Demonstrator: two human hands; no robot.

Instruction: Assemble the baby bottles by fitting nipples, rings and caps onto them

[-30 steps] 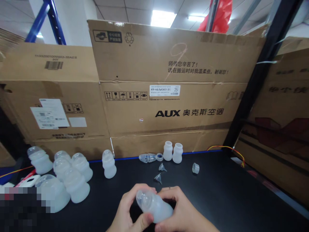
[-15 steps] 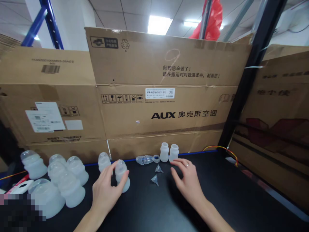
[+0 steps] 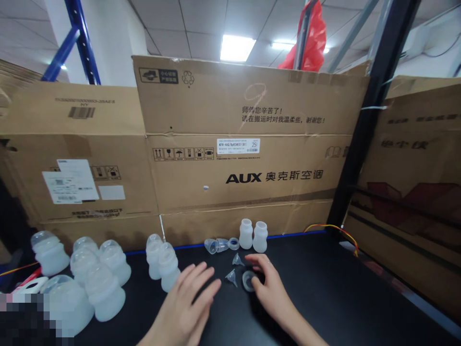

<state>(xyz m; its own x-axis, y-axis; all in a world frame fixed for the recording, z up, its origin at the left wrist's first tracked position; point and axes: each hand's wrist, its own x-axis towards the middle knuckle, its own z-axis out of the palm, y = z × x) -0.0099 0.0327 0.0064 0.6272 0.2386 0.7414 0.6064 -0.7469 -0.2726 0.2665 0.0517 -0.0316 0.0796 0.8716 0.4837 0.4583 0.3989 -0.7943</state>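
Observation:
My left hand is open above the black table, its fingers spread and holding nothing. Just beyond it stand two capped baby bottles, side by side and not touched by the hand. With thumb and fingers, my right hand grips a translucent bottle ring low over the tabletop. Between the hands lie two small clear funnel-shaped pieces. Farther back are two open milky bottles, a loose ring and clear dome caps lying on their sides.
Several capped bottles crowd the left side of the black table. Tall cardboard walls off the back, with more cardboard on the right. A dark upright post and a red-yellow wire are at the back right.
My left hand has let go of a capped bottle, now standing farther left beside another, and has moved nearer and right. My right hand has come down and left, with a ring now in its grip.

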